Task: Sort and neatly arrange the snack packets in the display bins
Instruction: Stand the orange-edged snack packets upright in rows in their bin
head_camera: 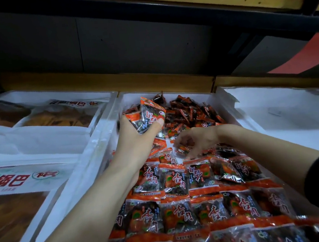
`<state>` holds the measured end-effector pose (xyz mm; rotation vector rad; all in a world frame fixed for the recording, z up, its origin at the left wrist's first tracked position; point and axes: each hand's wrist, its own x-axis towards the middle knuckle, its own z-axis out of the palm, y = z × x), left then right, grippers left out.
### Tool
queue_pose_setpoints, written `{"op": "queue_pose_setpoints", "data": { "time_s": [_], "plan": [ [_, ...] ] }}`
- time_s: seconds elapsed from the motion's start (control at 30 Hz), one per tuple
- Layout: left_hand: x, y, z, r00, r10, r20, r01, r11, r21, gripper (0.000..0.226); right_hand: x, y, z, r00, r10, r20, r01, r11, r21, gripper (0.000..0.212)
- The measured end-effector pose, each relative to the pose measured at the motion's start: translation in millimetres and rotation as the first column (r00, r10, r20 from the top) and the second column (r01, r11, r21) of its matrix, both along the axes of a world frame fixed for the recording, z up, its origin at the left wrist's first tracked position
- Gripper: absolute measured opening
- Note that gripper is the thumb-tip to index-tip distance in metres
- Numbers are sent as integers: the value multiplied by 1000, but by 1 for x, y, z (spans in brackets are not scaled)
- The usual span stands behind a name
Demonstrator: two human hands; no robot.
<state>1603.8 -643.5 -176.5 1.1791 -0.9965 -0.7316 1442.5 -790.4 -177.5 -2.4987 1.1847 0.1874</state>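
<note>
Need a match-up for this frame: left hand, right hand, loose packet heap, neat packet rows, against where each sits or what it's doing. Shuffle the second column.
Column 1
1 left hand
2 right hand
3 loose heap
4 neat rows

Column 2
A near end of the middle bin
B grips a stack of packets
C far end of the middle bin
D reaches down to a single packet, grip blurred

Pairs: 1-B; 2-D; 3-C; 4-A
</note>
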Motion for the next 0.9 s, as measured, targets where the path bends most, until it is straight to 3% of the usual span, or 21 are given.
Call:
{"op": "queue_pose_setpoints", "data": {
  "time_s": [0.1,0.23,0.43,0.6,0.8,0.9],
  "plan": [
    [1,-2,-1,1000,-6,-2,6,1000,0,77,-2,2,-1,997,-27,67,23,998,54,57],
    [2,-2,-3,1000,-18,14,19,1000,-13,79,1,0,-10,996,-29,79,34,998,-59,60],
    [2,-3,-5,1000,-18,23,18,1000,-3,85,5,4,-10,998,23,60,-18,997,-70,56],
    [1,-4,-7,998,-36,44,35,999,19,89,-18,6,13,988,20,151,10,981,-192,40],
    [-1,-4,-10,996,-49,78,45,998,42,87,-57,11,14,980,15,-197,-39,992,-120,41],
    [-2,-1,-10,995,-46,85,43,998,43,87,-58,11,9,971,40,-238,-75,988,-139,44]
  ]
}}
